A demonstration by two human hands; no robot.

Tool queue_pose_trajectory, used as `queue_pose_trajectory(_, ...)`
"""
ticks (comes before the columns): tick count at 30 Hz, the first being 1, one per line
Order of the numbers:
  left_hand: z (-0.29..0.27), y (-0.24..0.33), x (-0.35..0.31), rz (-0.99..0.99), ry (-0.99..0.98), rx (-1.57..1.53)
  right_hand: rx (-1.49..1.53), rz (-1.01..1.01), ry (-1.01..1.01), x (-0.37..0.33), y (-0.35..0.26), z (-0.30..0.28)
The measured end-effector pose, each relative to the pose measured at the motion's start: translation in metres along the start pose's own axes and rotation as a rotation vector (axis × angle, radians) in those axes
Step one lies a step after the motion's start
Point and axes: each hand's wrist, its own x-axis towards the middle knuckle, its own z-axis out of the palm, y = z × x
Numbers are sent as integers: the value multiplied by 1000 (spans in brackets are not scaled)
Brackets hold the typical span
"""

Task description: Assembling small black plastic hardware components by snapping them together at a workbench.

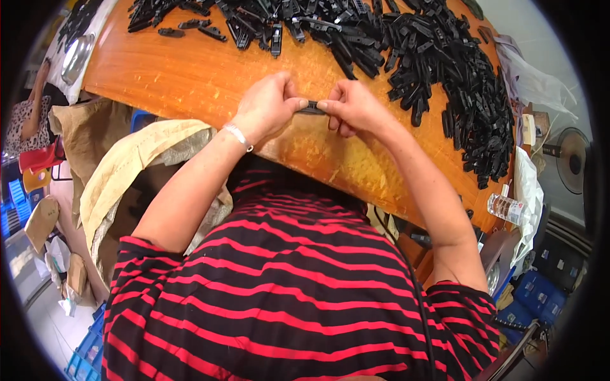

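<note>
Between my two hands, just over the near part of the wooden table (184,70), is a small black plastic part (311,107). My left hand (270,105) pinches its left end between thumb and fingers, with a bracelet on the wrist. The right hand (352,108) grips the other end, thumb on top and the remaining fingers curled in. Fingertips cover both ends, so its full shape is hidden. Beyond my hands a big heap of similar black plastic parts (438,70) spreads over the far side and down the right of the table.
An open brown sack (143,143) stands against the table's left edge. At the right edge are a clear plastic bottle (505,207) and white plastic bag (530,209); a fan (572,160) stands farther off. Another person's arm (38,95) shows far left, near a metal tray (77,59).
</note>
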Motion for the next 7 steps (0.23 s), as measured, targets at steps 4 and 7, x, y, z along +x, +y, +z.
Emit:
queue_pose_trajectory(4, 4, 1, -4, 37, 39, 73, 23, 24, 4, -2, 0, 3)
queue_pose_trajectory(7, -1, 5, -5, -5, 21, -20, 53, -79, 42, -2, 10, 7)
